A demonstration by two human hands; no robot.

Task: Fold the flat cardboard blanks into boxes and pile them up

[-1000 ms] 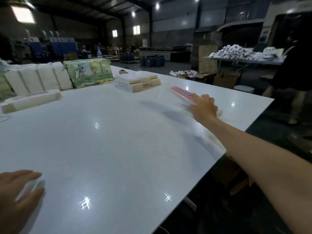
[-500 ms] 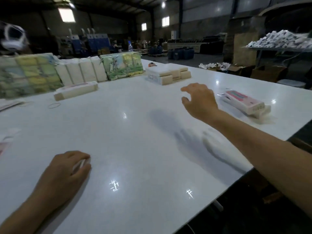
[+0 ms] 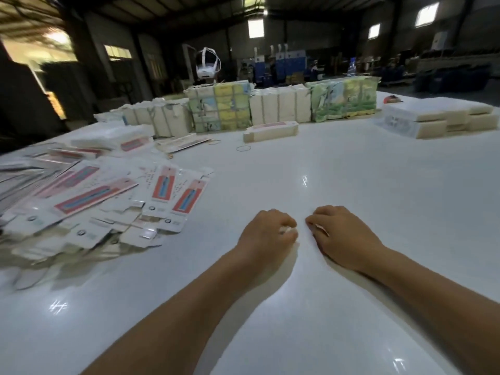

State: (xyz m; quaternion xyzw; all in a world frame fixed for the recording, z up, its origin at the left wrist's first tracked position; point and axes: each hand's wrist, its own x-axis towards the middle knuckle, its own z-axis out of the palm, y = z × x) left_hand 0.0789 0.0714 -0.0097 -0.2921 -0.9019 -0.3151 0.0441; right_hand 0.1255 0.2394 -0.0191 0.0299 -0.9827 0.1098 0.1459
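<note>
A loose heap of flat cardboard blanks (image 3: 108, 201), white with red and blue panels, covers the left part of the white table (image 3: 365, 180). One folded long box (image 3: 270, 131) lies far across the table. My left hand (image 3: 266, 232) and my right hand (image 3: 343, 236) rest knuckles up on the table in front of me. They are almost touching, with the fingers curled under. A small pale sliver shows at each hand's fingertips; I cannot tell what it is. Neither hand touches the blanks.
Tied bundles of blanks (image 3: 281, 106), some in green printed wrap, line the far edge. A low stack of white packs (image 3: 438, 120) sits at the far right. A rubber band (image 3: 243, 148) lies near the folded box. A white headset (image 3: 207, 63) stands behind the bundles.
My view has swung left, bringing the heap of blanks into sight. My right hand has come back from the far right to lie beside my left hand.
</note>
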